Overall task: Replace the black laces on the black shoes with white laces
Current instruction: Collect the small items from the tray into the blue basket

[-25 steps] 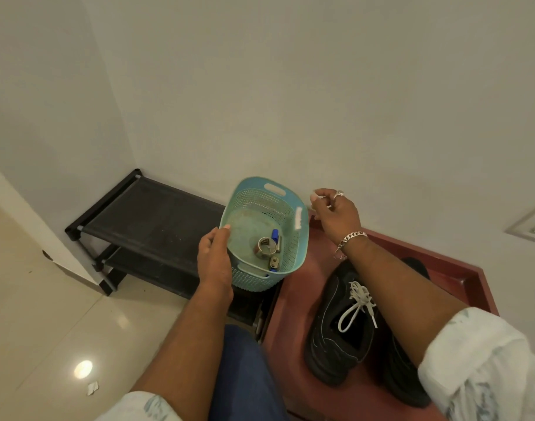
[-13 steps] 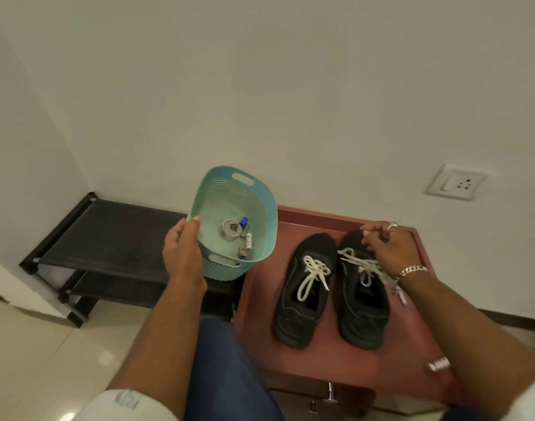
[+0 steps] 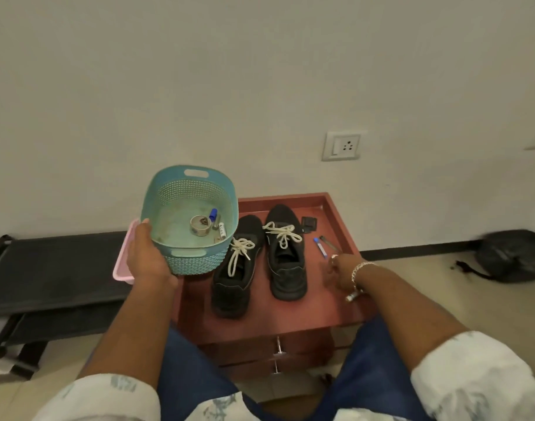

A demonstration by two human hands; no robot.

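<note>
right hand [image 3: 339, 270] has come off the laces of the right-side black mesh sneaker [image 3: 286, 253], where it was half a second ago, and now sits low over the red-brown wooden desk [image 3: 290, 314] to the right of the pair, near the blue-capped pen [image 3: 319, 247] and the dark stick beside it [image 3: 329, 243]. it's blurred, so i cannot tell whether its grip is wide or narrow, or whether it holds anything.

left hand [image 3: 147, 262] is unchanged in its job: grip wrapped on the near rim of the teal perforated plastic basket [image 3: 190, 214], held up at the desk's left edge, with a tape roll [image 3: 200, 225] and small bits inside. a pink tray [image 3: 124, 253] sits behind that hand.

both sneakers, including the left one [image 3: 237, 268], now show white laces [image 3: 240, 253] tied in bows; no black laces in view. my read: the swap is done and this is tidy-up.

the shoes lie between the two grips: basket touching or just over the left shoe's toe side, right hand apart from the right shoe, nothing gripping either shoe.
</note>
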